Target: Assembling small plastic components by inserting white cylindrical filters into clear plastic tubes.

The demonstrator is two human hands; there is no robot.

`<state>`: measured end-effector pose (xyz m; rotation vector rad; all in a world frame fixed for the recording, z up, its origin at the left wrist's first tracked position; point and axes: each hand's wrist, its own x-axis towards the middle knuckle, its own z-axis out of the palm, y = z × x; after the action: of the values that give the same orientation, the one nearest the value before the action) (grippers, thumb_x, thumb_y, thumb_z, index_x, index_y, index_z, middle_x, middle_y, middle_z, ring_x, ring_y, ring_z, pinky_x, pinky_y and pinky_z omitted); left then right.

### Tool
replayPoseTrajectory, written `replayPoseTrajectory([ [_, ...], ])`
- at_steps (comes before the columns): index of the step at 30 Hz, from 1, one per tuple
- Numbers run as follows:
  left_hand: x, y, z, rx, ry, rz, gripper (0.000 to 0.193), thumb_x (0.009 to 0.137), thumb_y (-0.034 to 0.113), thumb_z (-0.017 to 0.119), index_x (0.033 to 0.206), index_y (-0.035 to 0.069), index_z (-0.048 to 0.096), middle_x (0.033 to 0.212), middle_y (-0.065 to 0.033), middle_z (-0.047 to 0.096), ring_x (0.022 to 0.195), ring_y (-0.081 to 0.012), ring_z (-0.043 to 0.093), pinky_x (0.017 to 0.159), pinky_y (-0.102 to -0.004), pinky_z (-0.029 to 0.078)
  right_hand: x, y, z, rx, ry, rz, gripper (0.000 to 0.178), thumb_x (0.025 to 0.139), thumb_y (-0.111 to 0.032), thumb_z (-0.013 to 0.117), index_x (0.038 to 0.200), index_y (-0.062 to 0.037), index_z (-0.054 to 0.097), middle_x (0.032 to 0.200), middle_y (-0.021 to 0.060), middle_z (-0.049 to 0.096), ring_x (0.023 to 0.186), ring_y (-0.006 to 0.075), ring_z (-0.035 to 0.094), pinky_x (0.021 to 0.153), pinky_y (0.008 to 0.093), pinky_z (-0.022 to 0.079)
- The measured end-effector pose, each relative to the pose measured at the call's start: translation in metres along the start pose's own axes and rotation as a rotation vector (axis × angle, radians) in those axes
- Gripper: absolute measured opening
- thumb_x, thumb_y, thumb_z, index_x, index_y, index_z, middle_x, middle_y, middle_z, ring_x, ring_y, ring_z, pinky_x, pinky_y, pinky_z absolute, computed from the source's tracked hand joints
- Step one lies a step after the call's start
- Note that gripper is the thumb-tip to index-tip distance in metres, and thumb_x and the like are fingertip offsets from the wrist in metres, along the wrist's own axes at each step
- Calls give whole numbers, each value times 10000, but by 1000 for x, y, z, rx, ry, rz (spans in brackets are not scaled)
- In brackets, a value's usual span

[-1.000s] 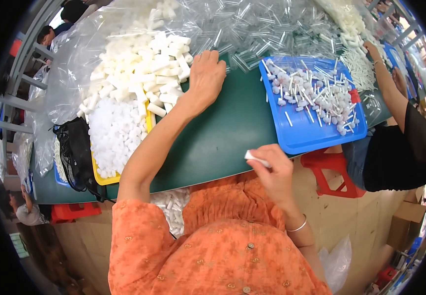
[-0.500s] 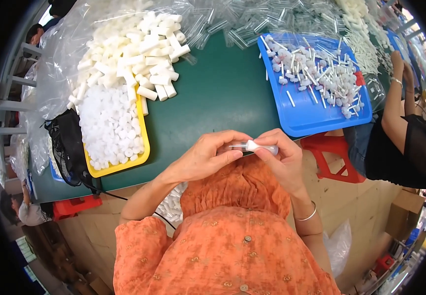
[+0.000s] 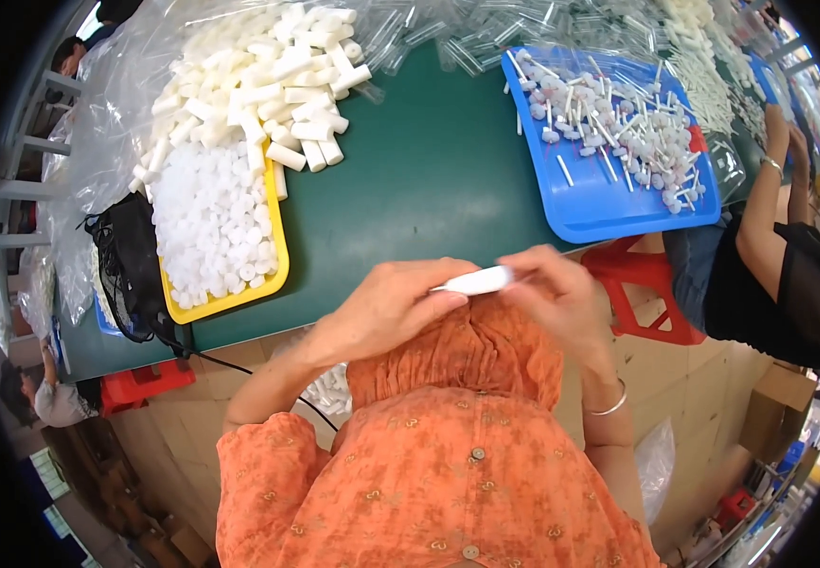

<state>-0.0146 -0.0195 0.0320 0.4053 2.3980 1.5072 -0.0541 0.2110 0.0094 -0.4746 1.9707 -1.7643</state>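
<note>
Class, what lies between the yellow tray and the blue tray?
The head view shows green table, with white cylinders beside the far end of the yellow tray.

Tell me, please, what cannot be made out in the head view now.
All in the head view:
White piece: its left end is partly covered by the left hand.
Right hand: fingers blurred, so their grip is unclear.
Yellow tray: floor hidden under small white caps.
Clear tubes: heap cut off by the top edge.
</note>
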Motion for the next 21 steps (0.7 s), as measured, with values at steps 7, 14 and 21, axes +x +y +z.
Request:
replayPoseTrajectory([
  [7,-15,-4,19,-104,-18,-62,218,1004,188,478,1082,13,581,910,-185,634,834,-355,610,733,-392,478,-13,7,15,261,-80,32,203,886,31,641,1087,56,630,953,74,671,831,122,670,732,240,560],
  [14,-31,-20,42,154,9,52,210,1001,177,478,1063,5,582,835,-150,613,742,-284,603,694,-351,472,-21,17,20,232,-211,134,159,902,22,627,1058,52,630,933,73,669,776,91,635,680,214,529],
  [21,-29,-45,79,-863,-41,-319,227,1011,223,516,1033,17,608,997,-60,667,843,-134,614,765,-282,482,-50,49,43,372,312,38,200,929,-9,599,1126,15,573,915,63,649,758,95,608,706,224,519],
])
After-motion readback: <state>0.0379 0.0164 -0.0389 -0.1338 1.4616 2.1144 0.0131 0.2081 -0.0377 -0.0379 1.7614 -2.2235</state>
